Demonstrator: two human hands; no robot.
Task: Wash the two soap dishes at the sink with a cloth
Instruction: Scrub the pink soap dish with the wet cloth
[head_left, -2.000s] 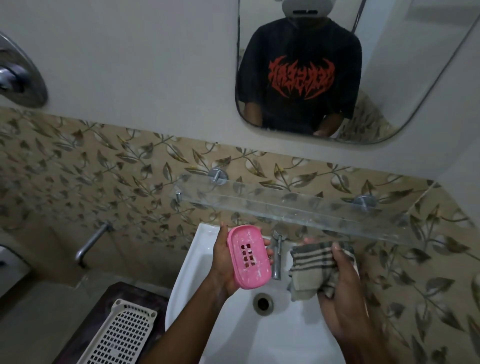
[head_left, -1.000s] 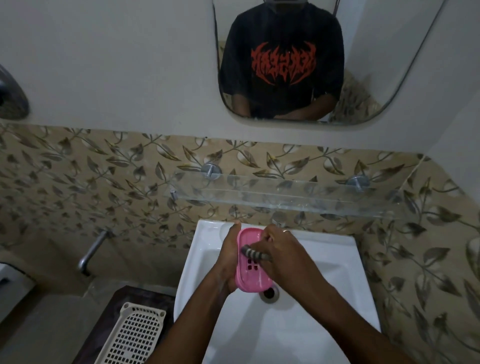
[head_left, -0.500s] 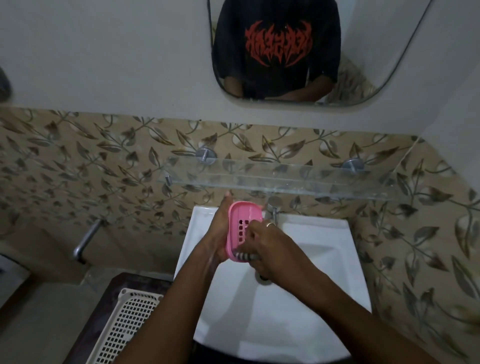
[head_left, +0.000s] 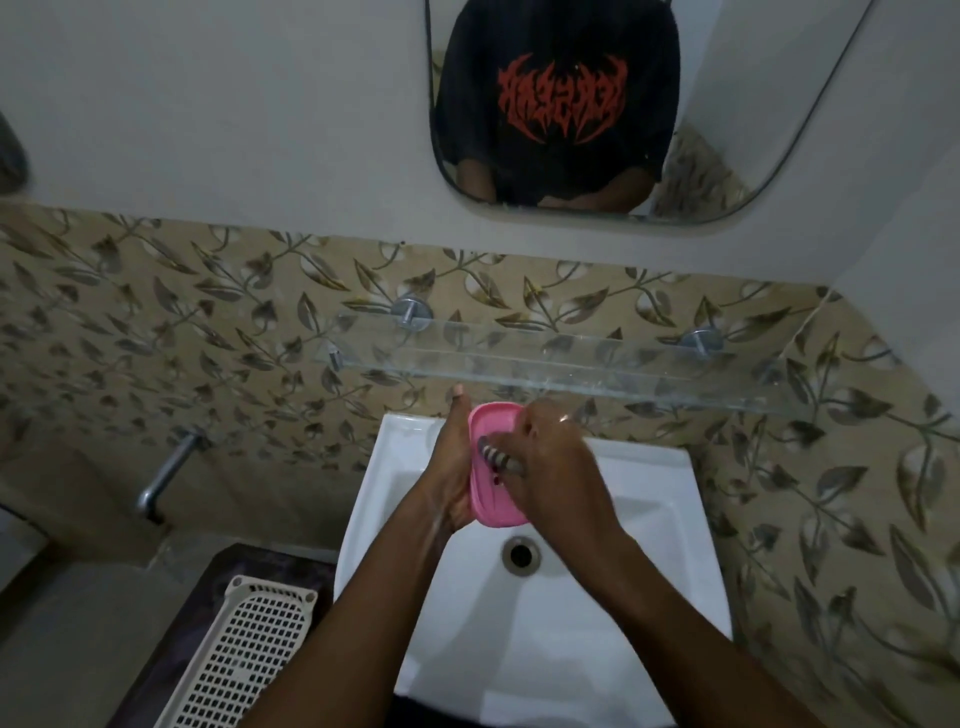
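Note:
A pink soap dish (head_left: 491, 501) stands on edge over the white sink (head_left: 649, 525), gripped from the left by my left hand (head_left: 449, 467). My right hand (head_left: 556, 467) presses a striped grey cloth (head_left: 493, 456) against the dish's inner face; only a small fold of the cloth shows past my fingers. Both hands hover above the drain (head_left: 519, 555). A second soap dish is not visible. The tap is hidden behind my hands.
A glass shelf (head_left: 597, 364) juts out just above the hands. A white perforated basket (head_left: 244, 660) lies on a dark surface left of the sink. A metal wall spout (head_left: 166, 475) sticks out at left. A mirror (head_left: 597, 109) hangs above.
My right hand brought the cloth from beside the dish onto it and rubs it; the cloth has slid from the dish's lower part up toward its middle. The camera tilted down.

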